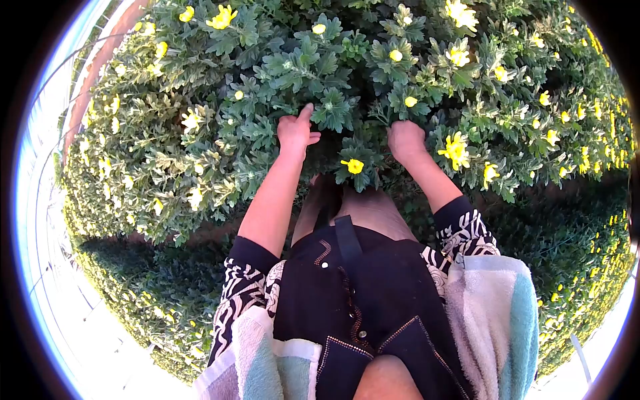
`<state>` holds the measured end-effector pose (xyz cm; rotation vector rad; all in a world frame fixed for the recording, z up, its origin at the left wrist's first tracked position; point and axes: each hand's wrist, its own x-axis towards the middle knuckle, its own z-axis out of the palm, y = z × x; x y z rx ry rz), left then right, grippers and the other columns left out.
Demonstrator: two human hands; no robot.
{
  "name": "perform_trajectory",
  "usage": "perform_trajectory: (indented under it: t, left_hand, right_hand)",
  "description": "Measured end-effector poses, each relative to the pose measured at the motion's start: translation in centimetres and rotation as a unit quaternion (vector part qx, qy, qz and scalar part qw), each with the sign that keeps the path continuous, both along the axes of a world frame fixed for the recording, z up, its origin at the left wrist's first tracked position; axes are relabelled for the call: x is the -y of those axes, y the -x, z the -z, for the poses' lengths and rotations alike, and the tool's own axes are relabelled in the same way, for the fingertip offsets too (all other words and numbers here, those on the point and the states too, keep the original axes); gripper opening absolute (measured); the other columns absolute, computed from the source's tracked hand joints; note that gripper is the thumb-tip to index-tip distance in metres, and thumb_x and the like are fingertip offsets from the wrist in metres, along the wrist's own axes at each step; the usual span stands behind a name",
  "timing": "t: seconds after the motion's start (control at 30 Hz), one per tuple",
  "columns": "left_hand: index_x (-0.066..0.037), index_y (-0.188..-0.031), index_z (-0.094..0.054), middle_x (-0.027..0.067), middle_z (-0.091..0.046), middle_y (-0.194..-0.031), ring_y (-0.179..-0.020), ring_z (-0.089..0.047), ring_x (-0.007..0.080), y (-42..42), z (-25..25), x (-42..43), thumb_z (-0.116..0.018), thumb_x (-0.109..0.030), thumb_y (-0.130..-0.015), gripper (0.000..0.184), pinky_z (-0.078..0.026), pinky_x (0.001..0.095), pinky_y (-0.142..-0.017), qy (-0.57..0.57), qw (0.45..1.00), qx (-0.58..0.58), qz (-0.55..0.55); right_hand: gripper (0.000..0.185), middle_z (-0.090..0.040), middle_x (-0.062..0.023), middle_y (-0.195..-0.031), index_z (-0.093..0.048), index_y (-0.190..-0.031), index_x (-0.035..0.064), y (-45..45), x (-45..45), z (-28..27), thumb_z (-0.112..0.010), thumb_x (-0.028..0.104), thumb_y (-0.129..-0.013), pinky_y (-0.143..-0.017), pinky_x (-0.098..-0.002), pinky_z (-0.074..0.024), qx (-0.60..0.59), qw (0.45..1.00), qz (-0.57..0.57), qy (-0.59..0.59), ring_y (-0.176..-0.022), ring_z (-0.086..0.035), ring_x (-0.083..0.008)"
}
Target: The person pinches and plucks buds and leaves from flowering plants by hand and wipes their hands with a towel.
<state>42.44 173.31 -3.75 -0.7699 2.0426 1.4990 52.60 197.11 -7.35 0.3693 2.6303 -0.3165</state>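
Green leafy plants with yellow blooms and buds fill the upper view. My left hand reaches in among the leaves left of centre, its index finger stretched forward and another finger apart from it. Nothing shows between those fingers. To the right, my right hand is closed at the foliage, its fingertips turned away and partly hidden beside a leafy stem; what it holds, if anything, cannot be made out. Between the hands and a little nearer my body is a yellow flower. A larger yellow flower stands right of my right hand.
Dense rows of flowering plants curve away on both sides. Behind me lies another planted row, beyond a shaded gap. A towel hangs over my front. At the far left are a brownish strip and bright white sheeting.
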Motion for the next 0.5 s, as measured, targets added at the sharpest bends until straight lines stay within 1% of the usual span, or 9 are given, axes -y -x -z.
perform_trajectory:
  t: [0.03, 0.1, 0.13, 0.17, 0.27, 0.37, 0.43, 0.47, 0.5]
  left_hand:
    - [0.011, -0.121, -0.043, 0.0246, -0.062, -0.101, -0.069, -0.07, 0.0327, 1.1, 0.1, 0.0, -0.069, -0.039, -0.087, 0.066, -0.061, 0.0384, -0.058, -0.002, 1.0, -0.001, 0.0]
    - [0.012, -0.121, -0.042, 0.0233, -0.062, -0.097, -0.068, -0.07, 0.0345, 2.9, 0.2, -0.3, -0.063, -0.041, -0.091, 0.064, -0.062, 0.04, -0.058, -0.033, 0.994, 0.057, -0.092]
    - [0.012, -0.12, -0.044, 0.021, -0.063, -0.091, -0.066, -0.07, 0.0342, 3.7, 0.4, 0.0, -0.058, -0.037, -0.095, 0.057, -0.061, 0.0383, -0.054, -0.023, 0.992, 0.071, -0.097]
    - [0.012, -0.12, -0.044, 0.021, -0.063, -0.091, -0.066, -0.07, 0.0342, 4.2, 1.4, 0.6, -0.058, -0.037, -0.095, 0.057, -0.061, 0.0383, -0.054, -0.023, 0.992, 0.073, -0.096]
    - [0.011, -0.112, -0.05, 0.0164, -0.064, -0.086, -0.059, -0.069, 0.0308, 4.3, 3.3, 1.7, -0.055, -0.026, -0.098, 0.039, -0.056, 0.0322, -0.043, 0.019, 0.997, 0.036, -0.065]
    - [0.004, -0.098, -0.057, 0.0109, -0.063, -0.077, -0.053, -0.066, 0.0239, 3.4, 3.2, 2.1, -0.055, -0.025, -0.098, 0.029, -0.051, 0.0287, -0.039, 0.032, 0.998, 0.038, -0.032]
    - [0.0, -0.087, -0.06, 0.0071, -0.061, -0.07, -0.05, -0.064, 0.0201, 2.9, 3.3, 2.5, -0.055, -0.024, -0.097, 0.027, -0.046, 0.0269, -0.037, 0.044, 0.998, 0.043, -0.004]
    - [-0.003, -0.078, -0.06, 0.0047, -0.059, -0.065, -0.047, -0.06, 0.0172, 2.9, 2.5, 2.3, -0.055, -0.024, -0.097, 0.029, -0.042, 0.0268, -0.037, 0.053, 0.997, 0.047, 0.001]
    - [-0.004, -0.078, -0.06, 0.0038, -0.058, -0.064, -0.044, -0.057, 0.0158, 2.7, 2.2, 2.3, -0.056, -0.024, -0.095, 0.027, -0.039, 0.0272, -0.036, 0.045, 0.998, 0.037, -0.004]
  right_hand:
    - [0.018, -0.071, -0.0154, -0.093, -0.073, -0.087, 0.007, -0.5, 0.1, 1.4, -0.06, 0.019, -0.086, -0.07, -0.0422, -0.0576, -0.001, 1.0, 0.0, -0.002, -0.082, -0.07, -0.0324]
    - [0.015, -0.068, -0.0182, -0.091, -0.071, -0.087, 0.0047, -2.0, 0.1, 3.0, -0.06, 0.015, -0.084, -0.069, -0.0419, -0.0578, -0.083, 0.996, -0.007, -0.019, -0.078, -0.07, -0.0336]
    - [0.016, -0.066, -0.0142, -0.078, -0.066, -0.077, 0.0056, -2.8, 0.1, 3.1, -0.062, 0.018, -0.087, -0.065, -0.0451, -0.055, -0.14, 0.989, 0.03, -0.045, -0.072, -0.068, -0.0353]
    - [0.016, -0.066, -0.0142, -0.078, -0.066, -0.077, 0.0056, -3.1, -0.2, 3.1, -0.062, 0.018, -0.087, -0.065, -0.0451, -0.055, -0.138, 0.989, 0.031, -0.046, -0.072, -0.068, -0.0353]
    - [0.014, -0.068, -0.0145, -0.08, -0.067, -0.08, 0.0059, -4.6, -1.5, 3.3, -0.062, 0.018, -0.086, -0.064, -0.0451, -0.0555, -0.151, 0.982, 0.083, -0.082, -0.075, -0.069, -0.0356]
    - [0.016, -0.072, -0.017, -0.091, -0.073, -0.085, 0.0073, -4.4, -2.6, 2.5, -0.063, 0.019, -0.085, -0.067, -0.0455, -0.0568, 0.092, 0.993, 0.002, -0.074, -0.084, -0.07, -0.0361]
    - [0.018, -0.071, -0.0177, -0.093, -0.074, -0.086, 0.0056, -4.8, -2.0, 3.7, -0.063, 0.019, -0.085, -0.07, -0.0443, -0.0571, 0.109, 0.991, -0.019, -0.077, -0.085, -0.071, -0.033]
    - [0.019, -0.071, -0.0181, -0.093, -0.074, -0.084, 0.0039, -5.3, -1.5, 3.7, -0.063, 0.02, -0.085, -0.068, -0.0432, -0.0569, 0.114, 0.993, -0.032, -0.014, -0.086, -0.071, -0.0307]
    - [0.022, -0.071, -0.0186, -0.093, -0.073, -0.083, 0.0022, -5.5, -1.3, 3.5, -0.063, 0.021, -0.085, -0.067, -0.0421, -0.0568, 0.117, 0.991, -0.046, 0.048, -0.087, -0.071, -0.0285]
